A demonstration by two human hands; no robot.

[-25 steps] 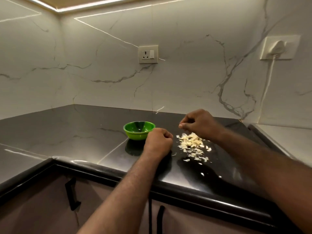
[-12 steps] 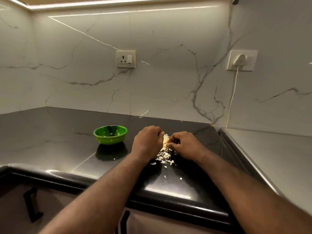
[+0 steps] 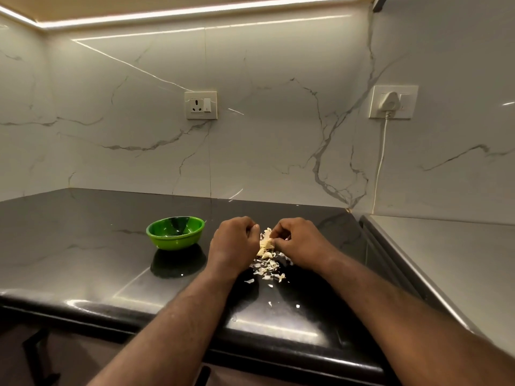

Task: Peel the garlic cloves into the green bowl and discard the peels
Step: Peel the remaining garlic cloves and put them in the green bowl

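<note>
The peels (image 3: 266, 256) lie in a small pale heap on the dark table (image 3: 83, 246), right between your two hands; the heap runs in a line from your fingers back toward you, with a few loose bits nearer the table's edge; its far end stands up in a little clump, and I cannot tell if a clove hides in there or if it is all skin. Your right hand (image 3: 302, 243) is on the right side of the clump; its grip is closed on it, with the fingertips pinching the pale stuff. Your left hand (image 3: 234, 243) is on the left side, fingers curled in and touching the heap; its fingers face away, so I cannot tell if that grip holds anything. The bowl (image 3: 175, 232) sits upright on the table to the left, near your left hand but not touching it; I cannot tell if any cloves are inside. So the left hand is the nearer one for the bowl; a peeled clove would have to go left. The peels look light and flaky; I think they may scatter if you do not scoop from both sides. On the wall is a socket (image 3: 200, 105); further right is a plug (image 3: 390, 103) with a white cord (image 3: 380, 162); no words or brand names can be read anywhere.
</note>
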